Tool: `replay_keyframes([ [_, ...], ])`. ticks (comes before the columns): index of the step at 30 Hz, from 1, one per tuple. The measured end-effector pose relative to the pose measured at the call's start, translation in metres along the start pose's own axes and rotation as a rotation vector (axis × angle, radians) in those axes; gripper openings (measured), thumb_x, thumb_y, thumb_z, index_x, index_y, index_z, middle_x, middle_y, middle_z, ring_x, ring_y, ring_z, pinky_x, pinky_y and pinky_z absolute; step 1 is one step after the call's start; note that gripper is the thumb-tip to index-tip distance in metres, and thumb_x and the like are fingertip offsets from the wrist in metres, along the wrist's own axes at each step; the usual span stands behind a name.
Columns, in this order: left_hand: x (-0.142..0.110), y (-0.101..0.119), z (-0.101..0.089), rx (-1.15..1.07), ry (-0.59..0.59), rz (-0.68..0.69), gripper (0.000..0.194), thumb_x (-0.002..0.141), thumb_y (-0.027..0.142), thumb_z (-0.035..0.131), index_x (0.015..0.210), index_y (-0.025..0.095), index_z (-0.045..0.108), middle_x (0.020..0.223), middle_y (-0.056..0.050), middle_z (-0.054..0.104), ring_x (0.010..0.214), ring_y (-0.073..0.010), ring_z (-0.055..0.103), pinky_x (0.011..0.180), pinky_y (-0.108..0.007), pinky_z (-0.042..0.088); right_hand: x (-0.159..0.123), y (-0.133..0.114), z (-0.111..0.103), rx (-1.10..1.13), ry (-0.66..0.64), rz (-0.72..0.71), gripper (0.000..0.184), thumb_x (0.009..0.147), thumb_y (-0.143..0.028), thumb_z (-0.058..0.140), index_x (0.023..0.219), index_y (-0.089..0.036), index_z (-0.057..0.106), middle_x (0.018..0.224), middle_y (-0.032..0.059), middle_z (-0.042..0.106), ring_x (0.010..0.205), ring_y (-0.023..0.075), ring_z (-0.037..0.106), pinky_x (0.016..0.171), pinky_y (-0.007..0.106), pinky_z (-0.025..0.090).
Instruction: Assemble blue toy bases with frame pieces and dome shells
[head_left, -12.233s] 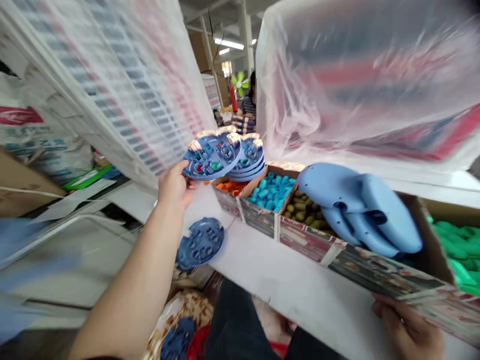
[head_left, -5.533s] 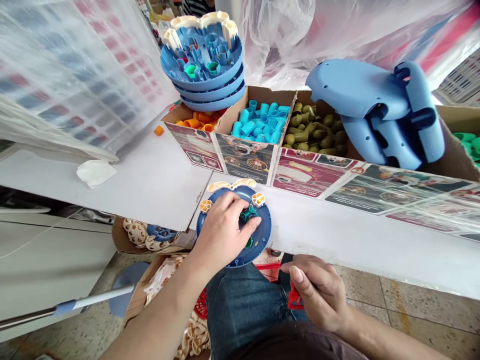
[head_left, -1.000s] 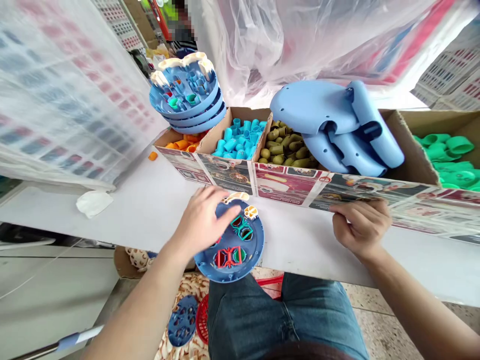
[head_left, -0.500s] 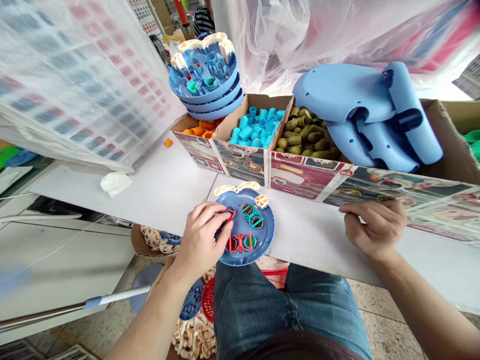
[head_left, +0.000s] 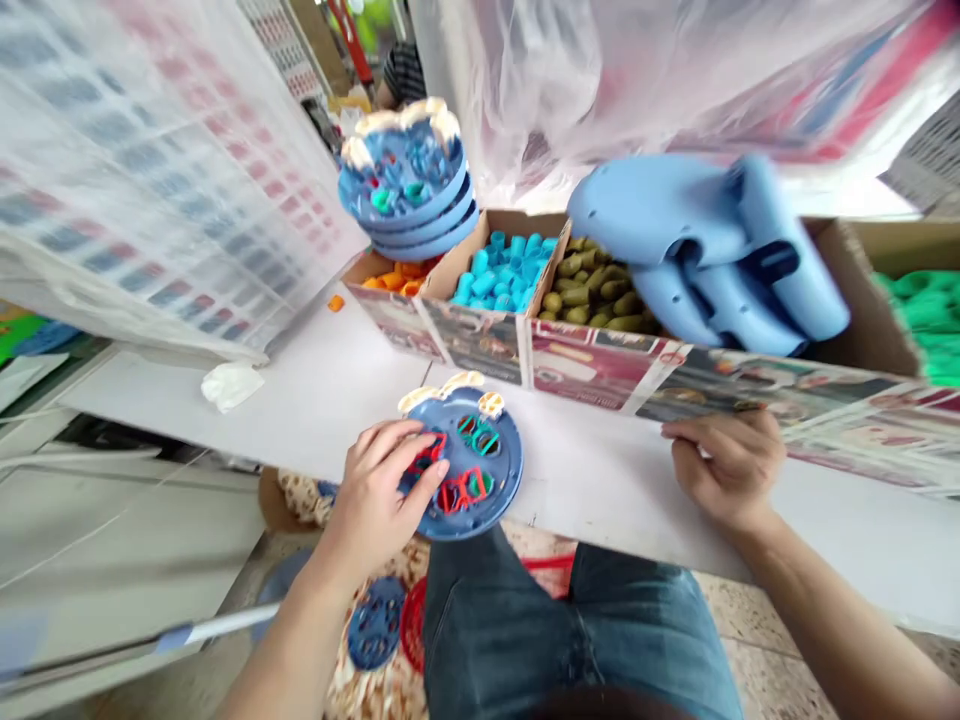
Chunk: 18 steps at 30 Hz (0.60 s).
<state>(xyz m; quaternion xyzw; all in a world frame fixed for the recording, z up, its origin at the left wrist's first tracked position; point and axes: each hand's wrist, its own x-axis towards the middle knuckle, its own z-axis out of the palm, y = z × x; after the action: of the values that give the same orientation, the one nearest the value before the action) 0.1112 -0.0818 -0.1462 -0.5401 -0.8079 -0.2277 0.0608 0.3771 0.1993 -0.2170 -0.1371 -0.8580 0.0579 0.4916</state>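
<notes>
A round blue plastic plate lies at the table's front edge, above my lap. Cream pieces, a wavy strip and a small lattice part, sit at its far rim. On its face are a green frame and a red frame over round holes. My left hand reaches over the plate's left side, thumb and fingers closing around a second red frame, partly hidden. Further right, my right hand rests on the table by the box with curled fingers; whatever they hold is hidden.
Cardboard boxes behind hold orange pieces, turquoise caps, olive pieces and green parts. Blue curved shells lie on top. Stacked blue plates stand back left, beside a plastic-covered stack. A person's striped sleeve shows behind.
The view has shifted and blurred slightly. The plate and both hands appear a little further left, with my left hand still on the red frame and my right hand still curled.
</notes>
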Motion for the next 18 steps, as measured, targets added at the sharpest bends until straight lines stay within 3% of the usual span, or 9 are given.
replay_keyframes([
  [4,0.054,0.032,-0.020,-0.138,0.144,0.056,0.021,0.095,0.037,0.064,0.113,0.030,0.068,0.120,-0.007,0.068,0.114,-0.0278,0.064,0.097,-0.044,0.055,0.005,-0.008,0.002,0.005,-0.018,-0.004,0.019,0.085,-0.006,0.053,0.083,-0.020,0.065,0.071,-0.0027,0.075,0.058,0.0135,0.067,0.067,0.034,0.036],
  [8,0.139,0.091,-0.027,-0.332,0.171,0.176,0.023,0.091,0.041,0.066,0.110,0.028,0.069,0.111,-0.005,0.071,0.102,-0.0255,0.068,0.090,-0.039,0.057,0.003,-0.020,-0.001,0.047,-0.056,0.005,0.022,0.083,-0.002,0.045,0.087,-0.021,0.057,0.067,-0.0033,0.070,0.057,0.0127,0.065,0.064,0.031,0.039],
  [10,0.186,0.102,-0.027,-0.353,0.198,0.142,0.027,0.087,0.042,0.067,0.107,0.024,0.070,0.103,-0.006,0.073,0.095,-0.0257,0.069,0.086,-0.038,0.056,-0.004,-0.028,-0.006,0.080,-0.095,-0.009,0.022,0.083,-0.003,0.042,0.086,-0.022,0.054,0.064,-0.0037,0.067,0.053,0.0127,0.061,0.060,0.030,0.038],
  [12,0.233,0.089,-0.033,-0.314,0.309,-0.012,0.028,0.082,0.039,0.069,0.104,0.020,0.070,0.101,-0.008,0.073,0.092,-0.0263,0.069,0.086,-0.039,0.055,-0.012,-0.035,-0.011,0.120,-0.124,-0.047,0.023,0.082,-0.004,0.040,0.087,-0.023,0.052,0.062,-0.0042,0.066,0.048,0.0131,0.058,0.056,0.029,0.036],
  [15,0.283,0.047,-0.054,-0.148,0.598,-0.300,0.027,0.076,0.027,0.069,0.101,0.016,0.067,0.113,-0.014,0.069,0.106,-0.0311,0.065,0.100,-0.045,0.049,-0.019,-0.038,-0.013,0.170,-0.138,-0.065,0.024,0.081,-0.003,0.040,0.090,-0.023,0.051,0.062,-0.0035,0.066,0.048,0.0138,0.058,0.056,0.029,0.035],
  [16,0.291,0.037,-0.062,-0.118,0.639,-0.359,0.029,0.075,0.024,0.068,0.102,0.016,0.066,0.117,-0.016,0.067,0.112,-0.0330,0.063,0.104,-0.047,0.046,-0.020,-0.038,-0.012,0.183,-0.136,-0.064,0.025,0.081,-0.002,0.040,0.090,-0.023,0.051,0.062,-0.0034,0.066,0.048,0.0140,0.058,0.055,0.029,0.035],
  [18,0.296,0.032,-0.071,-0.137,0.595,-0.389,0.028,0.076,0.024,0.066,0.102,0.015,0.065,0.116,-0.016,0.067,0.115,-0.0338,0.061,0.105,-0.048,0.044,-0.019,-0.036,-0.008,0.199,-0.128,-0.050,0.025,0.080,-0.002,0.041,0.090,-0.023,0.051,0.063,-0.0033,0.067,0.048,0.0141,0.058,0.055,0.030,0.035],
])
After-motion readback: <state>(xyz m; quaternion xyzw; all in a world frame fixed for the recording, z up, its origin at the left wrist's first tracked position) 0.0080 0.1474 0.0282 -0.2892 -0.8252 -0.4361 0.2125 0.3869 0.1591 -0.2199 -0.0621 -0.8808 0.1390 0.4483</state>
